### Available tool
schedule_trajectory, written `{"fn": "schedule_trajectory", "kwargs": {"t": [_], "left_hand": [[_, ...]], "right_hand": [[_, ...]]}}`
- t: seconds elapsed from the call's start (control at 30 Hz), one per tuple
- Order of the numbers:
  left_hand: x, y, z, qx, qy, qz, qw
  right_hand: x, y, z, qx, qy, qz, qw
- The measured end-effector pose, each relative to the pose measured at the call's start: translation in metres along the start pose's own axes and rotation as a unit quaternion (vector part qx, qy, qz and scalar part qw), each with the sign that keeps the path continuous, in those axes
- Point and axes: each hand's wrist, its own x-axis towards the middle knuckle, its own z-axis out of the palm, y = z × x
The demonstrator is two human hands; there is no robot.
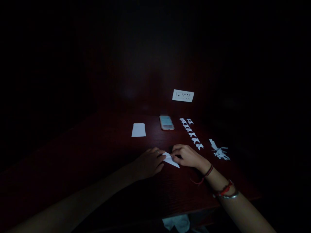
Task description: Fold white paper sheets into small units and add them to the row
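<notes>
Nearer the person than the phone (pixel 167 123), the folded paper (pixel 171 160) lies on the desk (pixel 109 142) between both hands. The left hand (pixel 152 162) rests its fingertips on the paper's left end; whether it pinches, I cannot tell. The right hand (pixel 185 156) pinches the paper's upper edge between thumb and fingers. Left of the phone lies a white sheet (pixel 138 130); right of it, a row of small folded pieces (pixel 190 132), then, farther right and nearer, shreds (pixel 221 153). Beyond and above the phone is a socket (pixel 183 95).
</notes>
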Motion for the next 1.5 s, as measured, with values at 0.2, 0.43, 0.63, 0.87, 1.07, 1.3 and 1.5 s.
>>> {"fn": "schedule_trajectory", "kwargs": {"t": [0.2, 0.43, 0.63, 0.87, 1.07, 1.3, 1.5], "left_hand": [[0.0001, 0.0013, -0.0014, 0.02, 0.0, -0.003, 1.0], [0.0002, 0.0011, 0.0011, 0.033, 0.005, -0.005, 0.999], [-0.0014, 0.0005, 0.0008, 0.024, 0.004, -0.004, 1.0], [-0.0012, 0.0015, 0.0019, 0.022, 0.005, -0.002, 1.0], [-0.0011, 0.001, 0.0036, 0.018, 0.009, -0.005, 1.0], [0.0001, 0.002, 0.0027, 0.022, -0.003, -0.013, 1.0], [-0.001, 0.0024, 0.0004, 0.026, -0.003, -0.01, 1.0]], "right_hand": [[-0.0003, 0.0001, -0.0033, 0.006, -0.003, 0.0, 1.0], [-0.0005, -0.0004, -0.005, 0.0, -0.002, 0.002, 1.0], [-0.0036, 0.0048, -0.0048, -0.01, 0.03, 0.02, 0.999], [-0.0045, 0.0059, -0.0042, 0.009, 0.008, 0.0, 1.0], [-0.0036, 0.0045, -0.005, -0.004, 0.001, -0.009, 1.0], [-0.0051, 0.0051, -0.0068, -0.03, 0.002, 0.001, 1.0], [-0.0047, 0.0034, -0.0068, -0.003, 0.01, -0.001, 1.0]]}}
